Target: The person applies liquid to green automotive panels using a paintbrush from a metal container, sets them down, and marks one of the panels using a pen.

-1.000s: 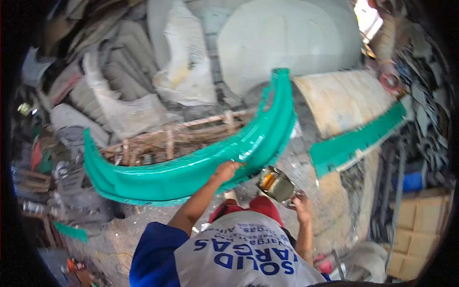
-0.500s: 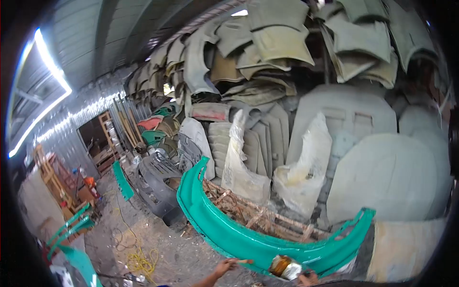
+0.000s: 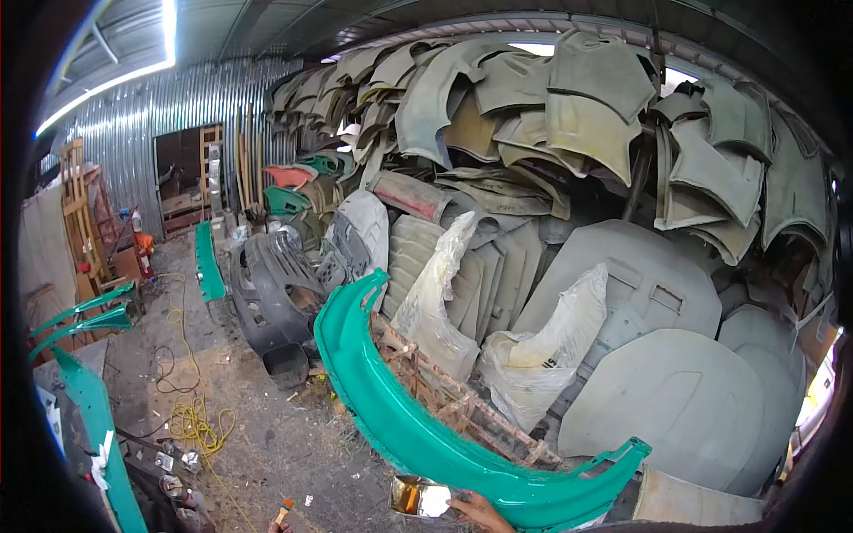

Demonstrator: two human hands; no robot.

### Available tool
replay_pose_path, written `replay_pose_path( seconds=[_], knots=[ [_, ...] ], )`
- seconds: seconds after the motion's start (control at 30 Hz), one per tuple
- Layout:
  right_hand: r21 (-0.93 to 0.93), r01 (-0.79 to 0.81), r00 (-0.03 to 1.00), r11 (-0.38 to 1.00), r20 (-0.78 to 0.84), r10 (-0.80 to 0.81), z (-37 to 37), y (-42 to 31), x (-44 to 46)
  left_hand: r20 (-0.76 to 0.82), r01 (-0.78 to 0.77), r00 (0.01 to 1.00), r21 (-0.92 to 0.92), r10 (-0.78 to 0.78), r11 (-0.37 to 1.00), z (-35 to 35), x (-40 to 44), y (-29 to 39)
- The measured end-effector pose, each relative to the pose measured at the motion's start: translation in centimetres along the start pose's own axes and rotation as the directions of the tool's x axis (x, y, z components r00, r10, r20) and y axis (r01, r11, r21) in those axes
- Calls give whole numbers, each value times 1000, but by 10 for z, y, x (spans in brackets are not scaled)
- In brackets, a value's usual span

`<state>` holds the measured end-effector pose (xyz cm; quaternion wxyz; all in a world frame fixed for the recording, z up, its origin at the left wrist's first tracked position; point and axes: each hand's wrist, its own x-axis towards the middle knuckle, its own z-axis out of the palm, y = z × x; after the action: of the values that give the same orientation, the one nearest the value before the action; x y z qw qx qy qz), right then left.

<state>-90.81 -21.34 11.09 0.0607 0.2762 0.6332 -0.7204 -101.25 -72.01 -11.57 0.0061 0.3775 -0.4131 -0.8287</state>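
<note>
At the bottom edge, my left hand (image 3: 279, 528) is mostly cut off, with only fingertips showing around a brush (image 3: 283, 510) whose bristles point up. Farther right, my right hand (image 3: 482, 513) grips a shiny metal container (image 3: 420, 497) with amber liquid inside. The container is beside the lower edge of a long, curved, glossy green panel (image 3: 426, 437). That panel rests on a rusty wooden-looking frame (image 3: 458, 407).
A dark bumper (image 3: 271, 298) lies left of the green panel. More green pieces (image 3: 87, 386) stand at the far left. A yellow cord (image 3: 200, 426) is coiled on the floor. Grey moulded shells (image 3: 666, 400) and plastic-wrapped parts (image 3: 538, 364) lean behind.
The view has tilted up and turned left. My left hand with the brush has moved away from the green panel, and my right hand still holds the container.
</note>
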Motion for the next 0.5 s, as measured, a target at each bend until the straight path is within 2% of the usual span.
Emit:
replay_pose_path(
  seconds=[0.1,0.17,0.3,0.37,0.43,0.5],
  knots=[
    [20,-23,998,1000,-64,24,41,8,19,7,18,1000,-87,-18,996,-29,25,4],
    [48,-69,997,996,-43,71,70,-1,19,60,52,997,-142,-44,988,-18,55,10],
    [120,46,998,992,-58,-39,119,9,40,-8,61,998,-104,-62,993,-26,62,64],
    [-54,109,980,993,-159,-116,151,-15,43,134,26,991,-109,-12,994,-29,85,83],
    [-59,118,983,991,-137,-125,161,2,73,200,50,979,-130,-24,990,-21,99,108],
    [-61,12,993,998,-114,-19,182,-23,72,190,35,982,-106,-14,994,-4,104,137]
  ],
)
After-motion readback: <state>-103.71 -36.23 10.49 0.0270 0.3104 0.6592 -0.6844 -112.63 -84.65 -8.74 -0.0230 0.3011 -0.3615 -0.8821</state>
